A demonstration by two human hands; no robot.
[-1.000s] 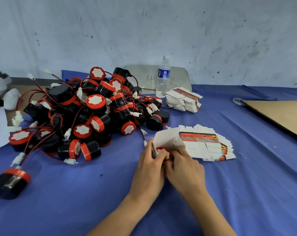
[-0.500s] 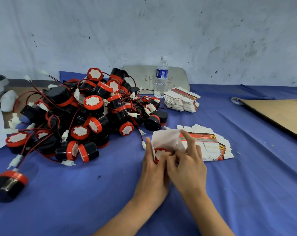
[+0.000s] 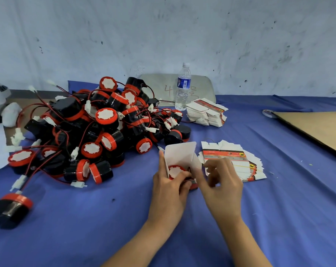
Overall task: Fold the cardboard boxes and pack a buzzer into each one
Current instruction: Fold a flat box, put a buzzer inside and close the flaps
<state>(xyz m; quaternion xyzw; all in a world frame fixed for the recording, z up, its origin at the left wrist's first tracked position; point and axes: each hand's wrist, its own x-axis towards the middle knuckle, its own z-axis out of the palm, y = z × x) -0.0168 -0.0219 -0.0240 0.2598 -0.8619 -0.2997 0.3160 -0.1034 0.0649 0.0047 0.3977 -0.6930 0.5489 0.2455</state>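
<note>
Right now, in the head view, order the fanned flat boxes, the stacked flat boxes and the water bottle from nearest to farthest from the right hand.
From the right hand:
1. fanned flat boxes, just beyond its fingers.
2. stacked flat boxes, farther back.
3. water bottle, just behind that stack, near the wall.

One bottle (image 3: 183, 87), one box (image 3: 179, 153), two box stacks (image 3: 206, 115)
</note>
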